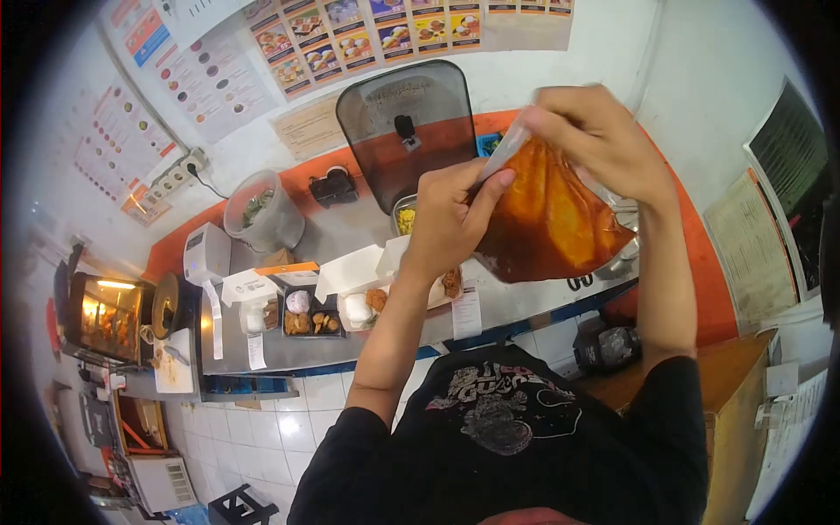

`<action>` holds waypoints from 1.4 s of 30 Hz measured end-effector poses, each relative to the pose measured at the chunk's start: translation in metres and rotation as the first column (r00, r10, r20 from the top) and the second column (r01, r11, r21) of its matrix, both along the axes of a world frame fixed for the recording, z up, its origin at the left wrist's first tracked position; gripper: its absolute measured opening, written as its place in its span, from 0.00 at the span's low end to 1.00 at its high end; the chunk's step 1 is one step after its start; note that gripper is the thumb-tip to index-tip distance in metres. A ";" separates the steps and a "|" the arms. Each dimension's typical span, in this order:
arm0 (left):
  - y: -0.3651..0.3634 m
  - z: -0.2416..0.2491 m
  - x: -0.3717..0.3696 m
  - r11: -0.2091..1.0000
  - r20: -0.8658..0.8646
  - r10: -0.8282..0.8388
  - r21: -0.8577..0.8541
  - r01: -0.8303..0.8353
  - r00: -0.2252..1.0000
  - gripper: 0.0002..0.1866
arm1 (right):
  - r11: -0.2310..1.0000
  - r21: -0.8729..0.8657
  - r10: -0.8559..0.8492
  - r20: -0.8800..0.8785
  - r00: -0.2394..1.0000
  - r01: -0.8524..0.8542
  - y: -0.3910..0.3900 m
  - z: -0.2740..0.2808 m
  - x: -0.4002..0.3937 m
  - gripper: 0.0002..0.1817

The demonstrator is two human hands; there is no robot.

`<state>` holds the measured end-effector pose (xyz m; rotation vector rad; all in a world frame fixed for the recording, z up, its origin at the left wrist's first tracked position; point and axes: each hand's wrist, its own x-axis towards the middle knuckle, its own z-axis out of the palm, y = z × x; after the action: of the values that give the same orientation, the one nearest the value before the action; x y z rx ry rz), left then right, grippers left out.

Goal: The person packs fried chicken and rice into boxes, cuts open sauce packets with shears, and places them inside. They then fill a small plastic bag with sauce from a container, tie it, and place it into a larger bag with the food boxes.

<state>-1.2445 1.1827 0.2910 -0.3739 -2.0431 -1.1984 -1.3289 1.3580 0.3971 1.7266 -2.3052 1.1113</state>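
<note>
A clear plastic bag of red-orange sauce point(547, 223) hangs in front of me above the right part of the counter. My left hand point(455, 210) is closed on the left side of its top edge, thumb pressed against the plastic. At the other end of that edge, my right hand point(604, 144) pinches the bag with curled fingers. Below and left of my left hand stand open takeaway boxes: a black tray of food point(312, 322) and a white box point(357, 312) with rice and fried chicken. My left forearm hides part of the boxes.
Paper receipts point(467, 311) hang over the counter's front edge. Further left are a white printer point(208, 254), a clear tub of greens point(264, 213) and a lit food warmer point(109, 315). A dark translucent lid point(407, 122) leans against the wall.
</note>
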 end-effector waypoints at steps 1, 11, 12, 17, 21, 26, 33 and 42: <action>0.000 0.002 -0.002 1.000 -0.013 -0.003 0.004 0.003 1.000 0.10 | 0.982 -0.185 -0.014 0.086 0.996 0.030 0.014 -0.011 -0.013 0.21; -0.013 0.005 -0.015 0.946 -0.073 0.038 0.325 -0.012 0.997 0.11 | 0.809 -0.527 0.031 0.479 0.877 0.259 -0.003 -0.114 0.026 0.16; -0.020 -0.002 -0.018 0.940 -0.072 0.072 0.337 -0.044 0.995 0.10 | 0.870 -0.413 -0.023 0.512 0.859 0.269 -0.007 -0.109 0.022 0.14; -0.049 -0.065 -0.032 0.821 -0.019 0.171 0.556 -0.132 0.985 0.15 | 0.759 -0.513 -0.038 0.580 0.814 0.401 -0.043 -0.072 0.025 0.13; 0.003 -0.097 -0.006 0.217 -0.141 -0.256 0.956 0.199 0.956 0.36 | 0.649 -0.646 0.026 0.546 0.837 0.402 -0.062 -0.061 0.017 0.16; 0.011 -0.074 0.029 -0.282 -0.524 -0.455 0.852 0.441 0.720 0.41 | 0.560 -0.664 0.206 0.691 0.692 0.496 -0.067 -0.068 0.034 0.17; 0.024 -0.097 0.042 -0.031 -0.197 -0.662 0.971 0.236 0.723 0.38 | 0.380 -0.731 0.419 0.683 0.599 0.567 -0.070 -0.075 0.047 0.16; -0.002 -0.070 0.008 0.211 -0.180 -0.446 0.931 0.299 0.877 0.30 | 0.424 -0.700 0.374 0.713 0.593 0.575 -0.060 -0.077 0.054 0.19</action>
<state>-1.2367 1.1811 0.2208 -0.1750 -0.9306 -2.5610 -1.2754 1.2985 0.3203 0.5410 -1.2327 2.8174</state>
